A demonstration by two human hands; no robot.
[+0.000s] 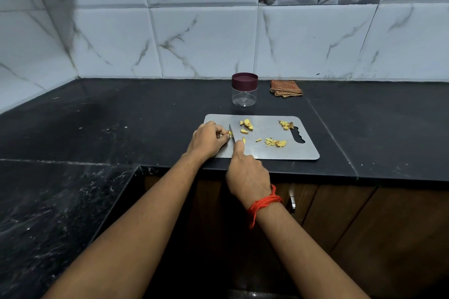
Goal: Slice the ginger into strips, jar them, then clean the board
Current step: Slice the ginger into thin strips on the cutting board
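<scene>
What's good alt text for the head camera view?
On a grey metal cutting board, a person's left hand pinches a small yellow ginger piece while the right hand grips a small knife beside it. Scattered across the board lie cut ginger strips. Behind, on the black counter, stand a clear plastic jar with a maroon lid and a folded brown checked cloth.

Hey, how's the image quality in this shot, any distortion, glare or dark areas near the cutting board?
Head view: wide-angle distortion tilts and bows the wall tiles and counter edge; the steel cutting board shows soft sheen, no harsh glare; ginger pieces look sharp; the cabinet below sits in deep shadow.
</scene>
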